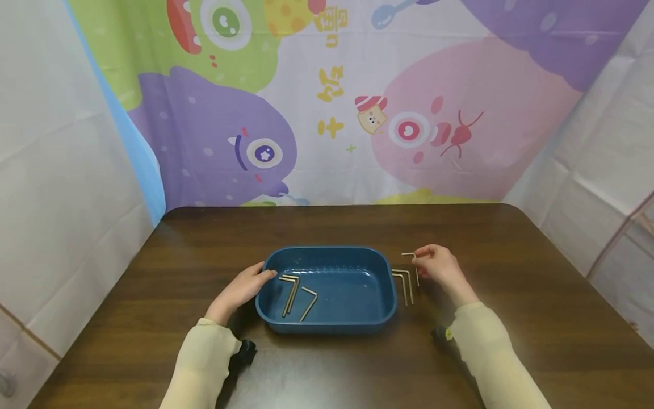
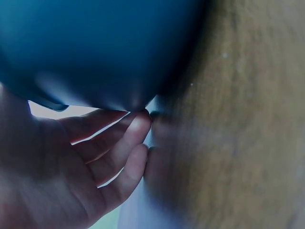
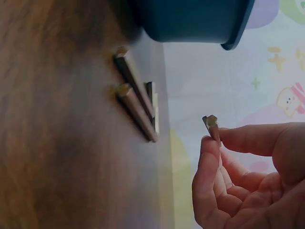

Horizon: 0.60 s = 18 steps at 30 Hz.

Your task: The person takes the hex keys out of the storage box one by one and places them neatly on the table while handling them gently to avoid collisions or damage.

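Observation:
My left hand (image 1: 246, 286) holds the left end of a deep blue rectangular tray (image 1: 347, 304), the thumb over its rim and the fingers outside against the wall. Inside the tray, toward the left, lie two L-shaped hex keys (image 1: 293, 292) side by side and another hex key (image 1: 309, 307) apart from them. Just off the tray's right end, my right hand (image 1: 440, 266) pinches one brass-coloured hex key (image 3: 213, 126) between thumb and fingers, raised above the table. Two more hex keys (image 1: 407, 288) rest on the wood between that hand and the tray.
The dark wooden table (image 1: 327, 375) carries everything. Behind its far edge hangs a curtain (image 1: 327, 170) printed with cartoon monsters. Pale cloth covers hang at both sides. Dark straps (image 1: 247, 351) show below the sleeves.

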{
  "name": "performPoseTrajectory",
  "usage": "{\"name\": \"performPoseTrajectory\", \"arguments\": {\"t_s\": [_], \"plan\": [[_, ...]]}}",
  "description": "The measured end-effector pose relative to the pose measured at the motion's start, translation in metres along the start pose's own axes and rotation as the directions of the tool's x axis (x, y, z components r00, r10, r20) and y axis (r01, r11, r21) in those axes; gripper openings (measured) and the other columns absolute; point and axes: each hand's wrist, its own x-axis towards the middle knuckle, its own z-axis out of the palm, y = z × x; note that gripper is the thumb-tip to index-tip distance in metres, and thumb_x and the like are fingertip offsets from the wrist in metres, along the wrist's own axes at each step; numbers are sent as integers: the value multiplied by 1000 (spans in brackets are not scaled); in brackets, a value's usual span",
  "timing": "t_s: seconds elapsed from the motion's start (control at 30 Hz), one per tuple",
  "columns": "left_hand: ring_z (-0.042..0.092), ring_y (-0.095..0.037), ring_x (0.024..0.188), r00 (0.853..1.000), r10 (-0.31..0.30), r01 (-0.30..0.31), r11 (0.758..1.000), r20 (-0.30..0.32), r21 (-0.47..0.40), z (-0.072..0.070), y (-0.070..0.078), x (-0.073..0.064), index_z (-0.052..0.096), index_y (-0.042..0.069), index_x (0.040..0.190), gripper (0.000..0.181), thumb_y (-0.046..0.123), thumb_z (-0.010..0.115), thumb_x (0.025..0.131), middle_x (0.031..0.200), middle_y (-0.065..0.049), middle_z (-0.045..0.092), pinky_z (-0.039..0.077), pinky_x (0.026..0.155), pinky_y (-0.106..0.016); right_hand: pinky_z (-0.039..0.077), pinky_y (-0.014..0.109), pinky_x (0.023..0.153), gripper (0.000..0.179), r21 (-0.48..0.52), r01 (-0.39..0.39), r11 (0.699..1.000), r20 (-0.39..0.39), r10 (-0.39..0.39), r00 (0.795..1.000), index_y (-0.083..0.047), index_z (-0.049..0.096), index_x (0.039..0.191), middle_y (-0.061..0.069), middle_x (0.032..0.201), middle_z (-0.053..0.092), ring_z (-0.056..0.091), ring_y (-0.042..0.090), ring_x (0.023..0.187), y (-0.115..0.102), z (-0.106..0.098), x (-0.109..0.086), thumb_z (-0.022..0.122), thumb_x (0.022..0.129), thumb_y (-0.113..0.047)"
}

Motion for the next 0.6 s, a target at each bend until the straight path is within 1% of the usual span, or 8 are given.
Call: {"name": "performPoseTrajectory", "arguments": {"t_s": [0.1, 0.4, 0.6], "plan": [[43, -38, 121, 1000, 0, 0, 1000, -1, 3, 0, 0, 0, 34, -2, 137, 55, 32, 38, 95, 135, -23, 42, 34, 99, -54, 52, 25, 62, 29, 7, -26, 1000, 9, 26, 1000, 8, 53, 109, 9, 81, 60, 55, 10, 61, 4, 2, 2, 57, 86, -9], [41, -38, 123, 1000, -7, 7, 1000, 0, -6, 1, 0, 0, 33, -3, 138, 56, 32, 38, 95, 136, -23, 41, 32, 100, -55, 51, 25, 59, 28, 19, -42, 999, 30, 41, 999, 10, 53, 108, 9, 78, 61, 55, 10, 59, 13, 3, 7, 57, 86, -6], [41, -38, 123, 1000, -6, 6, 1000, 1, -10, 1, -1, 0, 32, -3, 138, 56, 32, 37, 95, 137, -24, 40, 32, 100, -54, 52, 24, 58, 28, 16, -52, 999, 43, 51, 998, 11, 53, 108, 13, 83, 63, 57, 10, 59, 15, 3, 8, 57, 86, -5]]}}
